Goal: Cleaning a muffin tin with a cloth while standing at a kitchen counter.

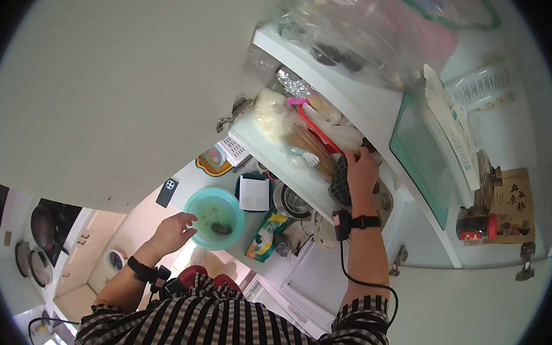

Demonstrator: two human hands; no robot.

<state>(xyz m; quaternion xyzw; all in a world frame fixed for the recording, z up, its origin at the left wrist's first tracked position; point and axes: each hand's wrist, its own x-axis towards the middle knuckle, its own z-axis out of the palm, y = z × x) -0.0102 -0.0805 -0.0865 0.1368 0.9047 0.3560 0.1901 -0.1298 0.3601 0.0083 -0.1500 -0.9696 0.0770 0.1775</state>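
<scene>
My right hand (362,173) reaches into a wall cabinet's lower shelf (281,156). Its fingertips are at the end of a red plastic basket (321,132), beside a dark patterned cloth item (340,183); whether they grip anything cannot be told. A clear bag with brown contents (308,148) and a pale bagged item (269,113) lie to the left of the basket. Lower down, my left hand (175,235) hangs with its fingers apart, holding nothing. It is close to the rim of a turquoise basin (191,205), which holds liquid and a dark clump.
Open cabinet doors (134,92) flank the shelves. Above are plastic bags (360,30), a glass board (419,157) and a red-lidded jar (474,228). Below, the counter bears a phone (166,193), a white perforated holder (254,193), metal bowls (293,202) and a green packet (265,238).
</scene>
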